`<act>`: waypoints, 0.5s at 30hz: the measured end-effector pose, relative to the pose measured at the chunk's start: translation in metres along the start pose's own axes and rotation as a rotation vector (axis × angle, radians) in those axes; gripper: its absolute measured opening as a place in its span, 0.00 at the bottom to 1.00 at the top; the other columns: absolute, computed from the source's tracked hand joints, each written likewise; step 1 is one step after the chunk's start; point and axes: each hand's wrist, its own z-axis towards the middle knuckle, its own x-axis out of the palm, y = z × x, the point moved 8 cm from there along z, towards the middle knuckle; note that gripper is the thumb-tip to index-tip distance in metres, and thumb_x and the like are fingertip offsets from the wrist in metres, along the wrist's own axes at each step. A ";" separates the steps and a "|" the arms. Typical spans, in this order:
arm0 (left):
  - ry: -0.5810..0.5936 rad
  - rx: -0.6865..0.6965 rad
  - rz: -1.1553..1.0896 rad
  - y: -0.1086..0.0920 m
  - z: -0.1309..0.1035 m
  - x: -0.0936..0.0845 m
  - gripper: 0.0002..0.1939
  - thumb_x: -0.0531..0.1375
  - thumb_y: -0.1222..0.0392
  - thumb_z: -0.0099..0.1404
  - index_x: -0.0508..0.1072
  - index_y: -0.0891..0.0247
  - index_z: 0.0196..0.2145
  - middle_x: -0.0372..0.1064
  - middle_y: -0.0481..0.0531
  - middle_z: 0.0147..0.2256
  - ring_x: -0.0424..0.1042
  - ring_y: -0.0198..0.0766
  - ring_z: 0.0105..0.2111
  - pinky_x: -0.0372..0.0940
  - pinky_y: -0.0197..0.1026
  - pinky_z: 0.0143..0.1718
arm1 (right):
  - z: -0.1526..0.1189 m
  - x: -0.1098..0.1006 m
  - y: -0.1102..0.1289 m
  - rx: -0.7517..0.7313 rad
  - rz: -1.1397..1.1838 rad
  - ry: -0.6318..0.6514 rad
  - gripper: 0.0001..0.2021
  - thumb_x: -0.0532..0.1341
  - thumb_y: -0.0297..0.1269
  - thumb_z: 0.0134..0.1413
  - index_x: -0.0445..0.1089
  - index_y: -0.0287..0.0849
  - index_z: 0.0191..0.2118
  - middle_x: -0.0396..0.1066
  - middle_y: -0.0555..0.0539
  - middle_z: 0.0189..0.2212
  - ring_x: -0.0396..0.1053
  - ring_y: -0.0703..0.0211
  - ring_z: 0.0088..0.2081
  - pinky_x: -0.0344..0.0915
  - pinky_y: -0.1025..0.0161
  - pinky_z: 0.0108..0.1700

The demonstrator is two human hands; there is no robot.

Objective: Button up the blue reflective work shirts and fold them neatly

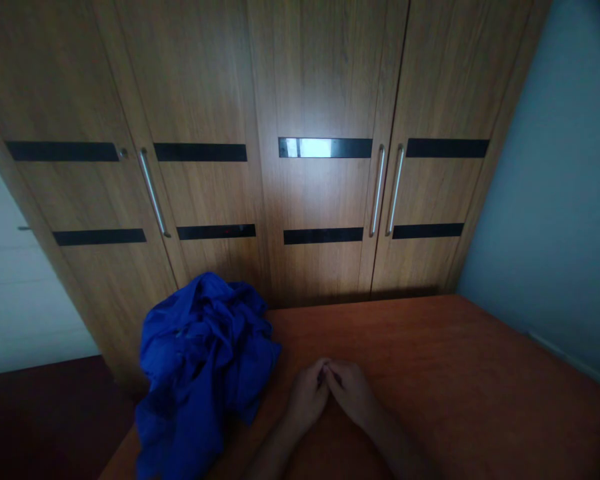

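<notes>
My left hand (310, 393) and my right hand (350, 390) meet above the wooden table, fingers curled in and touching each other. Between them shows a small dark gap, and I see no object in either hand. A crumpled heap of blue cloth (205, 360) lies to the left of my left hand, apart from it. Part of the cloth hangs toward the table's near left edge. What kind of cloth item it is, the folds do not show.
The reddish-brown table (480, 393) reaches to a wooden wardrobe (320, 200) with black strips and metal handles (379, 190). A pale blue wall (555, 220) stands on the right. Dark red floor (45, 420) shows at lower left.
</notes>
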 end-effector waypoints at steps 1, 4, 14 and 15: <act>0.002 0.002 0.001 0.000 0.000 0.000 0.14 0.50 0.67 0.64 0.72 0.62 0.43 0.75 0.53 0.40 0.73 0.39 0.38 0.64 0.38 0.41 | 0.000 0.000 0.000 -0.002 -0.003 -0.002 0.15 0.49 0.33 0.60 0.70 0.42 0.28 0.73 0.48 0.28 0.69 0.61 0.30 0.59 0.67 0.33; 0.003 0.003 -0.007 0.001 0.000 0.000 0.14 0.50 0.67 0.63 0.71 0.62 0.43 0.75 0.53 0.40 0.73 0.39 0.39 0.64 0.38 0.40 | 0.000 0.000 0.000 -0.008 -0.002 0.001 0.15 0.49 0.33 0.60 0.70 0.42 0.28 0.73 0.48 0.28 0.69 0.62 0.30 0.59 0.67 0.34; -0.004 0.001 0.012 0.001 0.000 0.001 0.13 0.50 0.66 0.63 0.71 0.61 0.41 0.75 0.53 0.39 0.73 0.39 0.37 0.64 0.38 0.40 | 0.001 0.001 0.000 0.006 -0.014 0.017 0.15 0.49 0.33 0.60 0.71 0.42 0.29 0.73 0.48 0.28 0.69 0.62 0.30 0.59 0.67 0.33; -0.004 0.001 0.021 0.001 0.000 0.001 0.13 0.50 0.66 0.64 0.71 0.61 0.41 0.75 0.53 0.38 0.73 0.39 0.36 0.64 0.38 0.40 | 0.001 0.001 0.000 0.007 -0.012 0.017 0.16 0.48 0.33 0.61 0.71 0.42 0.29 0.73 0.48 0.28 0.69 0.62 0.30 0.59 0.67 0.33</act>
